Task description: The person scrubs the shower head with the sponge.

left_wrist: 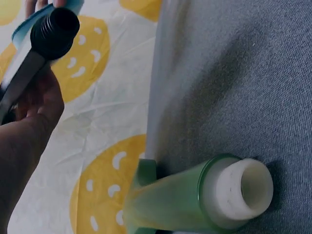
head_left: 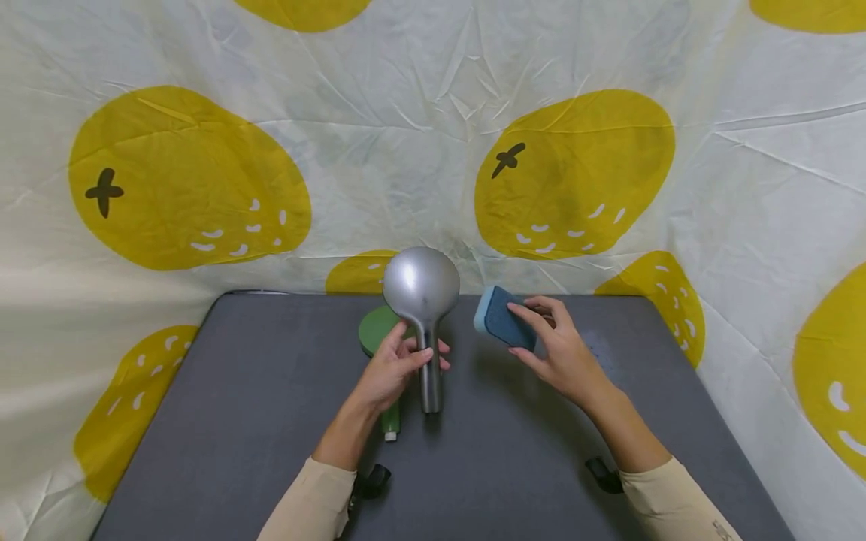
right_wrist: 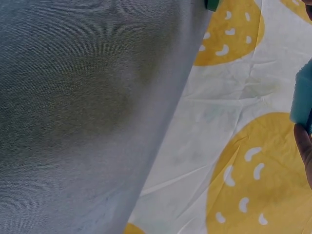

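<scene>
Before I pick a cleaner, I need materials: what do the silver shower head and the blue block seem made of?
The silver shower head looks like metal or chromed plastic: smooth satin sheen with a soft highlight; which one is unclear. The blue block looks like a sponge: matte dark face over a lighter blue layer.

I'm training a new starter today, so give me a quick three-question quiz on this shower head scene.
1. True or false: the left hand grips the silver shower head by its handle.
2. What does the right hand hold? A) blue sponge B) green brush C) nothing
3. Fill in: a ____ shower head lies on the grey table beneath the left hand.

Key: 1 true; 2 A, the blue sponge; 3 green.
</scene>
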